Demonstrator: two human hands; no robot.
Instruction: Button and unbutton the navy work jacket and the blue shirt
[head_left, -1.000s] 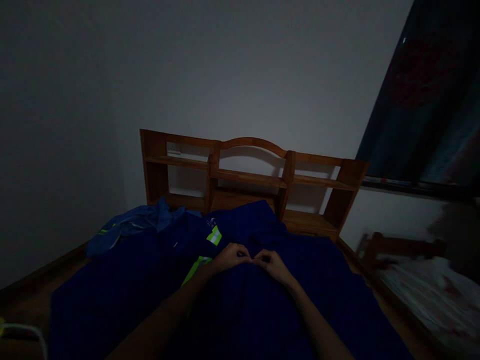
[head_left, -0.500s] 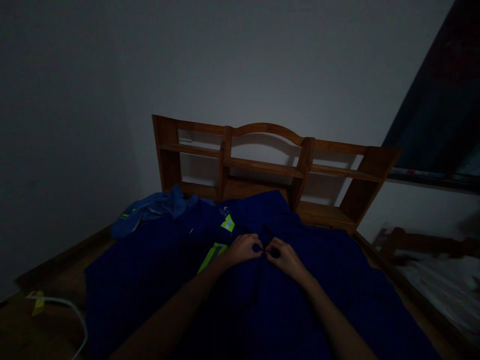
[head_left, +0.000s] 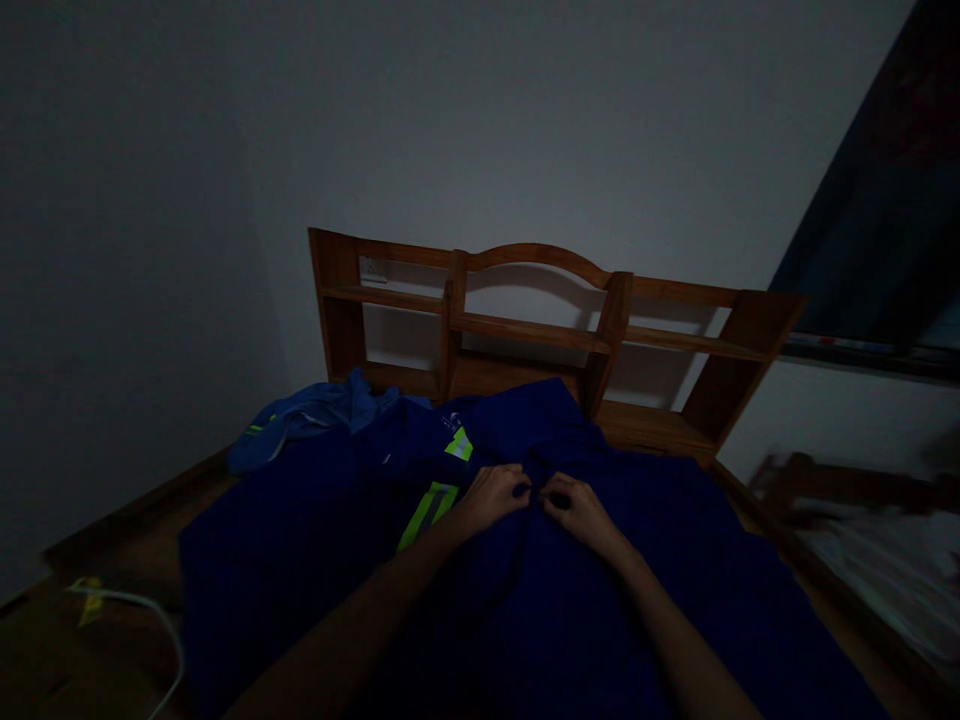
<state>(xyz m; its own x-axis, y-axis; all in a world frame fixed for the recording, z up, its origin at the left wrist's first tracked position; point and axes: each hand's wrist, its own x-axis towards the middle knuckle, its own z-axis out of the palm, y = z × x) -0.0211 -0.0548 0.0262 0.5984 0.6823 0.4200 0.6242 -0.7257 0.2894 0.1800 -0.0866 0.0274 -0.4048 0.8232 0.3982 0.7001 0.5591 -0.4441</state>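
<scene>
A dark blue work jacket (head_left: pixel 480 560) with yellow-green reflective strips (head_left: pixel 427 513) is spread out before me, and its outline blends into the dark blue cloth around it. My left hand (head_left: pixel 495 494) pinches the fabric near the jacket's middle, thumb and fingertips together. Just right of it, my right hand (head_left: pixel 579 510) is closed in a similar pinch on the facing bit of the jacket. Only a narrow gap separates the fingertips. Any button or fastener between them is too dark to make out. Small white lettering shows on the jacket above the upper strip.
A lighter blue garment (head_left: pixel 322 415) lies crumpled at the back left. Behind stands a wooden headboard with shelves (head_left: pixel 532 328), against a pale wall. A white cable (head_left: pixel 142 600) curves at the lower left. White bedding (head_left: pixel 885 560) and a dark curtain (head_left: pixel 885 200) are at the right.
My hands have drawn slightly apart; their fingertips were almost touching before. The right hand has shifted a little to the right. The jacket lies nearly the same.
</scene>
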